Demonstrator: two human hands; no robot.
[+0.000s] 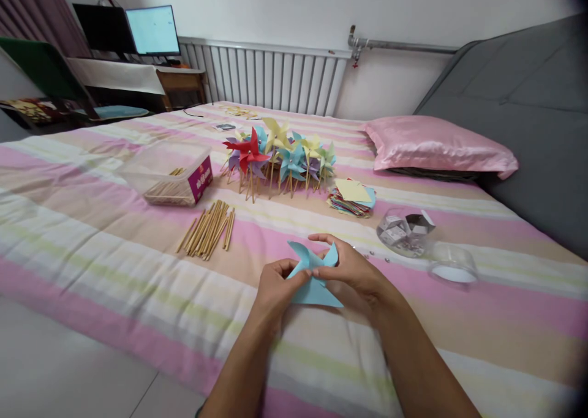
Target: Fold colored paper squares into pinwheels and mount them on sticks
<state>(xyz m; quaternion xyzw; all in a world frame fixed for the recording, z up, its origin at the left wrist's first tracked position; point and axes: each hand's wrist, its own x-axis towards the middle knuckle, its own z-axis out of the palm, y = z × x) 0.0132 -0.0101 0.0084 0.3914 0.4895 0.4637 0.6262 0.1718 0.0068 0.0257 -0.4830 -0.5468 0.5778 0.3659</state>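
Together — left hand [277, 284], right hand [350, 268] | pinching blue paper [313, 294] — corners curled

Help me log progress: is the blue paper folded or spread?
Partly folded: the blue paper curls at its upper side, pinched by the left hand and right hand; its lower part is spread.

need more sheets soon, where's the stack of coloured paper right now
In the head view, the paper stack lies right of centre, between the pinwheels and the clear container.
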